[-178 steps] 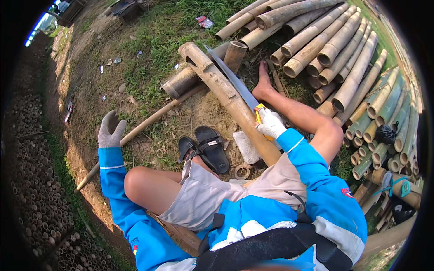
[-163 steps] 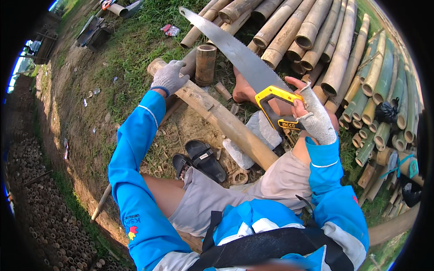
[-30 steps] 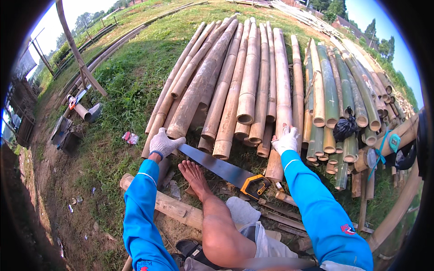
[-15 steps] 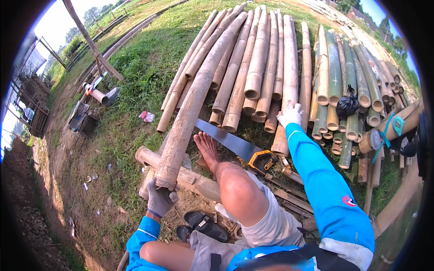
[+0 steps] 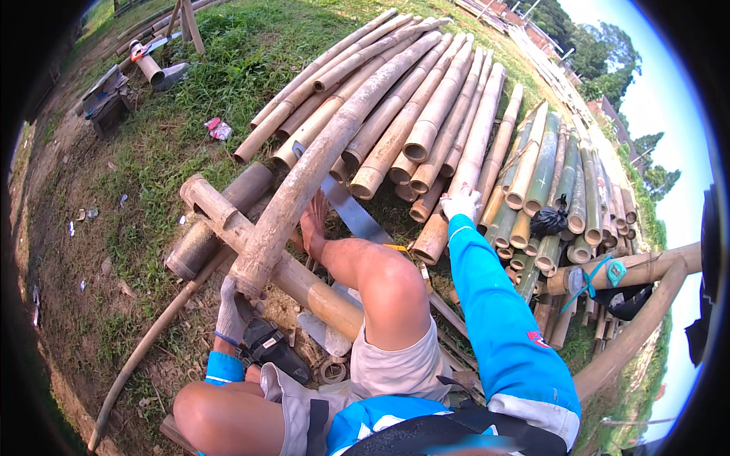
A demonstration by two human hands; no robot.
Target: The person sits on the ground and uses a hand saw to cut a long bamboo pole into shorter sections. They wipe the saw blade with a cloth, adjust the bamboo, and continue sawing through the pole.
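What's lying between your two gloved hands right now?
In the head view, between the left hand gripping the long bamboo pole and the right hand on the pile lie the bare foot and the saw blade.

The place is outdoors, in bright daylight under a pale sky (image 5: 669, 99). The ground is green grass (image 5: 228, 68) at the top, and it becomes bare brown soil (image 5: 68, 251) with small litter on the left. A big stack of bamboo poles (image 5: 487, 144) lies across the grass, some tan and some green. A dark low stand (image 5: 106, 99) is at the upper left, near a wooden frame (image 5: 186, 19). Trees (image 5: 608, 68) and long timber (image 5: 525, 30) are seen far at the upper right.
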